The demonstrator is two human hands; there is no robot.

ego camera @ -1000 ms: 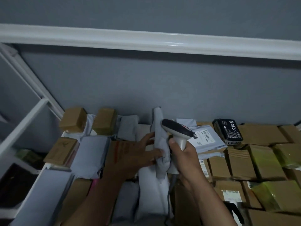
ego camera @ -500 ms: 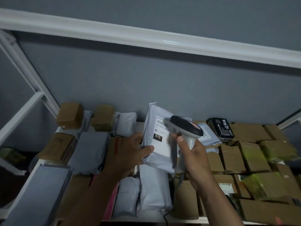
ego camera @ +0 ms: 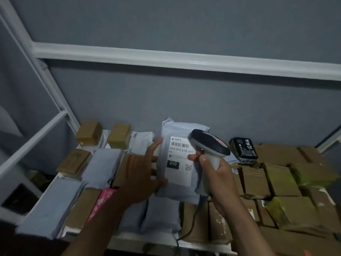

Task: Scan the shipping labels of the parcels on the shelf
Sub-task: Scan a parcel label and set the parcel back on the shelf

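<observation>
A grey parcel (ego camera: 181, 189) is held upright above the shelf (ego camera: 147, 242) by the left hand (ego camera: 142, 180), thumb on its front and fingers behind its left edge. Its white label (ego camera: 180, 159) carries a barcode and a black "010" box. A scanner (ego camera: 210, 145) is gripped by the right hand (ego camera: 217, 174), its head just beside the label's upper right. Brown boxes (ego camera: 282, 178) are packed along the shelf's right side, and a black box (ego camera: 243, 150) is seen at the back edge.

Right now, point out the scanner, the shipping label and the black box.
scanner (ego camera: 212, 145), head view, dark top of its head.
shipping label (ego camera: 180, 161), head view, white middle of the sticker.
black box (ego camera: 243, 148), head view, printed top face.
</observation>
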